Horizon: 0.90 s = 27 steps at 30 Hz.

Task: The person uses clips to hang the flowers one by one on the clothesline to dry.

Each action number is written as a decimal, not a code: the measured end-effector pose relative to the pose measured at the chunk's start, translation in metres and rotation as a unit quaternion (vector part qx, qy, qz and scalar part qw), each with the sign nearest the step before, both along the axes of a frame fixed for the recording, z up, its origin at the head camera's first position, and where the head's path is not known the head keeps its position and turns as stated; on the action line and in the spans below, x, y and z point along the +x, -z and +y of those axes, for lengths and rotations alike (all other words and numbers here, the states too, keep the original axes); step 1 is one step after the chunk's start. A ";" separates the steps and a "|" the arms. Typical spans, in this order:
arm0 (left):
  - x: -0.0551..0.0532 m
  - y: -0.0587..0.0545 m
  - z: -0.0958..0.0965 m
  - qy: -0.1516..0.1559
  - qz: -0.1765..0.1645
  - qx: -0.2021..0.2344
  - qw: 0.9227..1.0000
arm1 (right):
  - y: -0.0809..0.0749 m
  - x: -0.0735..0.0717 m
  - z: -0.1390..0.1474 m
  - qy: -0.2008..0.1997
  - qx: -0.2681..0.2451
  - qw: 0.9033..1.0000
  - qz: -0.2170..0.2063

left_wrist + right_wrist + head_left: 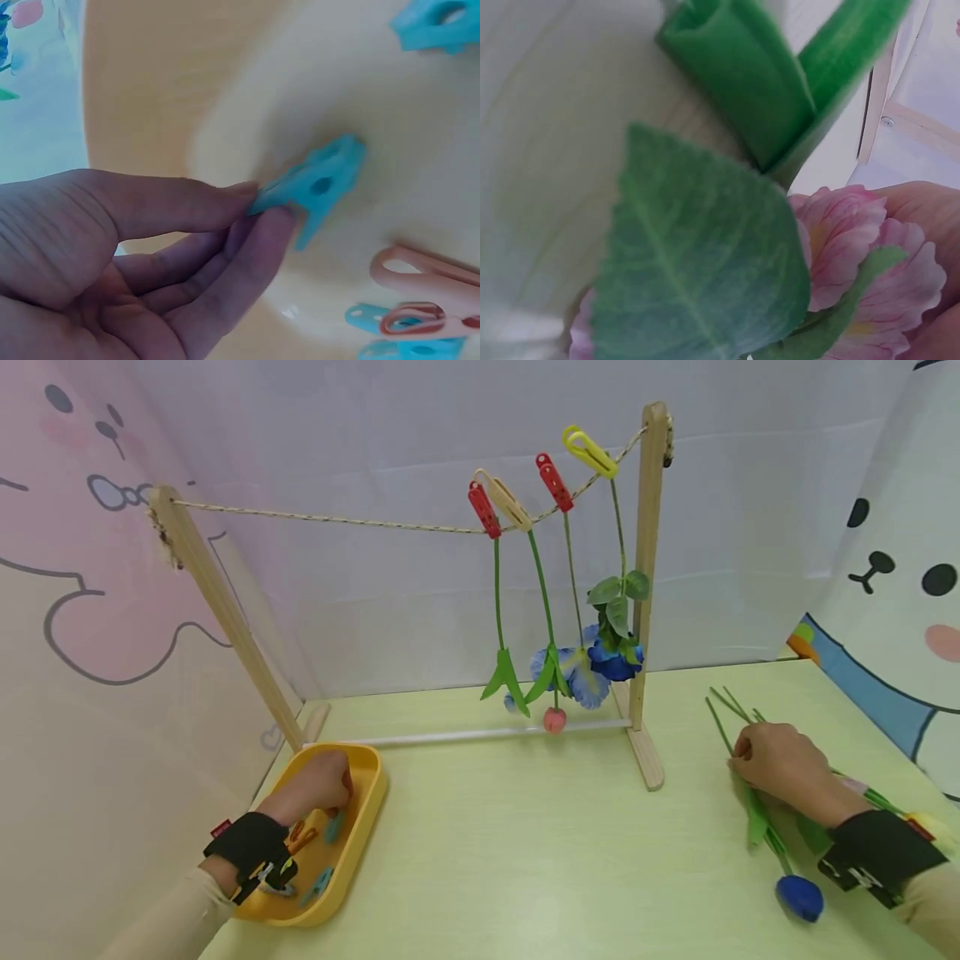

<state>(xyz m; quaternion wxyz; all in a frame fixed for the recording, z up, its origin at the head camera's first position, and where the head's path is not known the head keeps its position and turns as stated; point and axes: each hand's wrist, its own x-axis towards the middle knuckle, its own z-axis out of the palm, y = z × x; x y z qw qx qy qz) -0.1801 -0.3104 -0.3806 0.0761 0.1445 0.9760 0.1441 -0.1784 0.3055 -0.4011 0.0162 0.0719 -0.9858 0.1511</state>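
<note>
My left hand [318, 781] reaches into a yellow tray [358, 852] at the left. Its thumb and finger pinch one end of a teal clothespin [330, 180], which tilts over the tray's floor. At the right, my right hand [783, 768] is low over a bunch of artificial flowers, fingers curled at a green stem [718, 727]. A blue tulip [799, 897] lies below this hand. In the right wrist view, a large green leaf [705, 255] and pink petals [844, 240] hide most of the hand, including the fingertips.
Behind the table's middle stands a wooden rack [647, 568] with a rope [337, 519]. Red, cream and yellow clips hang several flowers upside down on its right half. More teal clothespins [318, 885] and an orange clip [300, 837] lie in the tray.
</note>
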 end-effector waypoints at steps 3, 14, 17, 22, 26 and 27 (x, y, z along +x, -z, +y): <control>-0.007 0.005 -0.001 0.010 0.018 0.008 1.000 | 0.001 -0.001 0.000 0.003 0.001 1.000 0.002; -0.008 0.001 0.003 -0.011 0.015 -0.051 0.999 | 0.000 -0.001 0.005 0.012 -0.007 1.000 -0.002; -0.005 -0.003 0.008 -0.001 -0.002 -0.061 0.998 | 0.000 -0.001 0.005 0.009 -0.009 1.000 -0.002; -0.002 -0.003 0.014 0.003 -0.014 -0.058 0.998 | 0.001 -0.004 0.001 -0.016 -0.012 1.000 0.011; -0.001 0.001 0.014 -0.002 -0.005 -0.071 0.997 | 0.001 -0.005 -0.003 -0.019 -0.013 1.000 0.013; -0.001 0.002 0.014 -0.002 -0.002 -0.072 0.997 | 0.001 -0.004 -0.004 -0.018 -0.013 1.000 0.011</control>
